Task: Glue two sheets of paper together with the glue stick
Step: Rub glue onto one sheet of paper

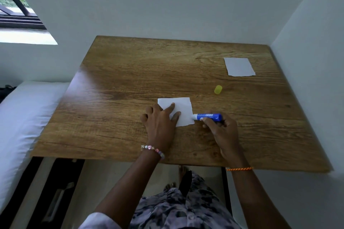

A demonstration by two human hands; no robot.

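On the wooden counter (130,72), the left hand (160,122) lay flat with its fingers (172,107) spread and straight, pressing down the near-left part of a small white sheet of paper (183,107). The right hand (222,129) gripped a blue glue stick (208,116), its fingers curled round the barrel, which lay nearly level and pointed left. The stick's white tip met the right edge of that sheet, close to its near corner. The yellow cap (218,89) lay by itself on the counter, beyond the right hand and apart from both sheets. A second white sheet of paper (239,66) lay flat near the far right corner of the counter, well apart from the first. A beaded bracelet (153,149) circled the left wrist and an orange cord (239,169) the right. A white bed (24,117) stood just beside the counter's left edge, and a window (14,5) showed in the upper left.
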